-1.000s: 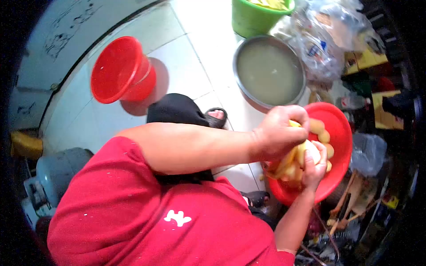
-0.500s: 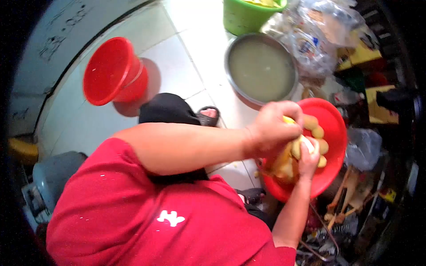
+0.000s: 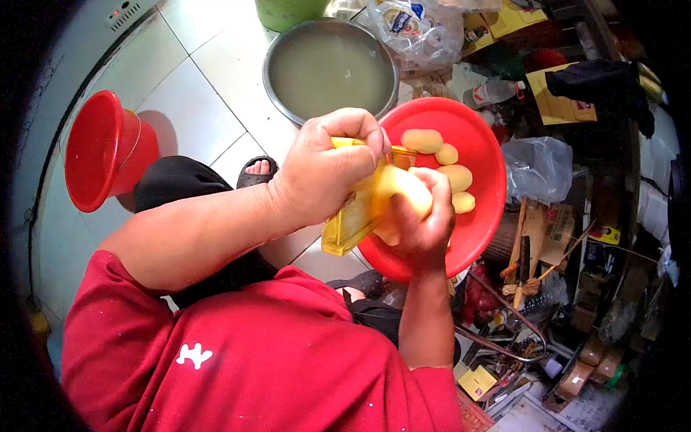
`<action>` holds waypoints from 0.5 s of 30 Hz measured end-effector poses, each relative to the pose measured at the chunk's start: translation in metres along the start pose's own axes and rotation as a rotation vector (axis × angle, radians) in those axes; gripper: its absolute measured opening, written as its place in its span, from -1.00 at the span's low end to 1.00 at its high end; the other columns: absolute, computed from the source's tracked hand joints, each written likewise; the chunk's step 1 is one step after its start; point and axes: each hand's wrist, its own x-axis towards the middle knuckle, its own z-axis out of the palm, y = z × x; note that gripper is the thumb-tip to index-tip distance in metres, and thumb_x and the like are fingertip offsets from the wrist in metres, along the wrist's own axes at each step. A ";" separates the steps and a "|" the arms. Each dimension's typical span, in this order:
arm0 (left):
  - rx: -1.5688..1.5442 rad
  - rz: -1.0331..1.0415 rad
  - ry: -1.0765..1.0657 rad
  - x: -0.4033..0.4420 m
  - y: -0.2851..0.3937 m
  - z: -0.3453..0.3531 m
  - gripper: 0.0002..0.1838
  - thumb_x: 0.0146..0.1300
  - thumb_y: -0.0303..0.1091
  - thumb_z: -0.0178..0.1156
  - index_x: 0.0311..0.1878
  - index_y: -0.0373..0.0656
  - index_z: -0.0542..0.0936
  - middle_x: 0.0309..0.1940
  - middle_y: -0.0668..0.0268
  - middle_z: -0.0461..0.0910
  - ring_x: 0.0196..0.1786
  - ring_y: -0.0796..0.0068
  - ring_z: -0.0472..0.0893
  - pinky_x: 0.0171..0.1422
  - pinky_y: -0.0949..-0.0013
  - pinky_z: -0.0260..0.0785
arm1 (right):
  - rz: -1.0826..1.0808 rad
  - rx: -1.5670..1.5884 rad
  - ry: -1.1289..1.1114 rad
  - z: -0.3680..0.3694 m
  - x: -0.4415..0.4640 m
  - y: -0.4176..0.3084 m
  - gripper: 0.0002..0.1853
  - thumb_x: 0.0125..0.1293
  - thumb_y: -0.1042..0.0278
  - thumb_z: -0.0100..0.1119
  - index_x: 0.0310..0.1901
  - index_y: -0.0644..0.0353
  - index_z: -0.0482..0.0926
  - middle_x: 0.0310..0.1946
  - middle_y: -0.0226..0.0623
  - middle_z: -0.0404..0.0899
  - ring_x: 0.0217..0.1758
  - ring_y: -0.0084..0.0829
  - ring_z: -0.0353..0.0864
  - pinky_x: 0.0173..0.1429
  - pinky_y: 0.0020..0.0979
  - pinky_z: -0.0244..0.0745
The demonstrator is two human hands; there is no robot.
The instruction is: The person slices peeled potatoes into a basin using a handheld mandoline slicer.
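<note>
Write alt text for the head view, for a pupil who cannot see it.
A person's left hand grips a blurred yellow tool, while the right hand holds what looks like a peeled potato against it above a red basin holding more potatoes. Beyond stands a wide basin of cloudy liquid; a red bucket is off to the left.

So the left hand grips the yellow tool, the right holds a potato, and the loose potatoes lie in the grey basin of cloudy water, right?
One thing is off: the loose potatoes lie in the red basin, not the grey basin, as the head view shows. The left hand does grip the yellow tool, and the right hand does hold a potato.
</note>
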 end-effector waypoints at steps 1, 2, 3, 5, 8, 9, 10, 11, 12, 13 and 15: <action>0.030 0.023 -0.010 -0.001 0.000 0.001 -0.92 0.00 -0.46 0.05 -0.38 -0.18 0.45 -0.22 0.28 0.47 -0.11 0.50 0.42 0.10 0.45 0.24 | -0.082 0.018 -0.005 0.003 -0.005 -0.012 -0.57 0.17 0.13 0.32 -0.05 0.20 0.45 -0.26 -0.18 0.58 -0.21 -0.35 0.58 -0.08 -0.32 0.50; 0.044 0.037 -0.020 -0.001 -0.003 -0.002 -0.92 -0.01 -0.46 0.07 -0.38 -0.18 0.45 -0.22 0.29 0.47 -0.12 0.51 0.41 0.11 0.45 0.24 | -0.054 -0.030 0.017 0.004 -0.002 -0.007 -0.58 0.18 0.12 0.30 -0.05 0.21 0.45 -0.26 -0.17 0.57 -0.21 -0.33 0.58 -0.08 -0.32 0.50; 0.042 0.040 -0.022 -0.001 -0.003 -0.003 -0.92 -0.01 -0.46 0.07 -0.38 -0.18 0.45 -0.22 0.29 0.47 -0.12 0.51 0.41 0.11 0.45 0.24 | 0.010 0.019 0.009 -0.001 0.003 0.021 -0.59 0.19 0.12 0.28 -0.06 0.22 0.46 -0.27 -0.16 0.59 -0.21 -0.30 0.59 -0.08 -0.31 0.50; 0.002 0.000 0.005 0.000 -0.003 -0.002 -0.91 -0.02 -0.47 0.07 -0.38 -0.17 0.45 -0.23 0.29 0.47 -0.13 0.51 0.41 0.09 0.45 0.24 | 0.141 -0.112 0.074 -0.010 0.016 0.084 -0.60 0.19 0.12 0.28 -0.08 0.23 0.47 -0.29 -0.14 0.60 -0.21 -0.27 0.61 -0.07 -0.30 0.51; 0.008 0.116 0.033 0.002 -0.009 0.000 -0.94 0.06 -0.45 0.06 -0.43 -0.23 0.47 -0.40 0.41 0.51 -0.27 0.62 0.44 -0.11 0.50 0.36 | 0.187 -0.074 0.075 -0.012 0.019 0.082 -0.60 0.19 0.11 0.27 -0.09 0.24 0.47 -0.31 -0.12 0.60 -0.22 -0.25 0.62 -0.07 -0.28 0.52; 0.003 0.109 0.037 0.002 -0.008 0.001 -0.94 0.06 -0.45 0.06 -0.43 -0.23 0.47 -0.40 0.41 0.51 -0.27 0.62 0.44 -0.11 0.50 0.36 | 0.096 -0.105 0.047 -0.011 0.016 0.068 -0.61 0.20 0.11 0.26 -0.09 0.23 0.47 -0.31 -0.11 0.60 -0.23 -0.24 0.62 -0.08 -0.28 0.51; 0.009 0.089 0.048 0.002 -0.006 0.001 -0.94 0.06 -0.45 0.06 -0.43 -0.23 0.46 -0.40 0.41 0.51 -0.27 0.62 0.44 -0.12 0.50 0.36 | 0.037 -0.109 0.030 -0.005 0.009 0.033 -0.61 0.20 0.12 0.26 -0.09 0.23 0.47 -0.31 -0.11 0.60 -0.23 -0.24 0.62 -0.08 -0.28 0.51; 0.019 0.072 0.056 0.003 -0.004 0.001 -0.94 0.06 -0.45 0.06 -0.43 -0.24 0.46 -0.40 0.41 0.51 -0.27 0.62 0.44 -0.12 0.50 0.36 | -0.025 -0.110 0.016 0.000 0.003 0.007 -0.62 0.19 0.13 0.27 -0.09 0.22 0.47 -0.31 -0.12 0.60 -0.24 -0.24 0.62 -0.09 -0.28 0.51; 0.042 0.110 0.031 0.002 -0.005 0.001 -0.94 0.06 -0.45 0.07 -0.43 -0.24 0.45 -0.41 0.40 0.51 -0.28 0.62 0.45 -0.12 0.50 0.36 | -0.022 -0.109 0.016 0.002 0.002 0.007 -0.62 0.19 0.13 0.27 -0.09 0.22 0.47 -0.31 -0.12 0.60 -0.24 -0.24 0.62 -0.09 -0.28 0.51; 0.044 0.108 0.030 0.000 -0.004 0.000 -0.94 0.06 -0.45 0.07 -0.43 -0.24 0.45 -0.41 0.40 0.51 -0.28 0.62 0.45 -0.12 0.50 0.36 | 0.002 -0.061 0.024 0.003 0.001 0.007 -0.62 0.19 0.12 0.27 -0.09 0.22 0.47 -0.30 -0.12 0.60 -0.24 -0.24 0.62 -0.09 -0.28 0.51; 0.117 0.051 -0.019 -0.003 0.001 -0.001 -0.90 -0.03 -0.45 0.06 -0.39 -0.18 0.44 -0.24 0.29 0.47 -0.14 0.49 0.41 0.07 0.44 0.25 | 0.061 -0.054 0.046 0.000 0.009 0.037 -0.62 0.19 0.14 0.26 -0.09 0.22 0.46 -0.31 -0.12 0.60 -0.24 -0.24 0.62 -0.10 -0.26 0.51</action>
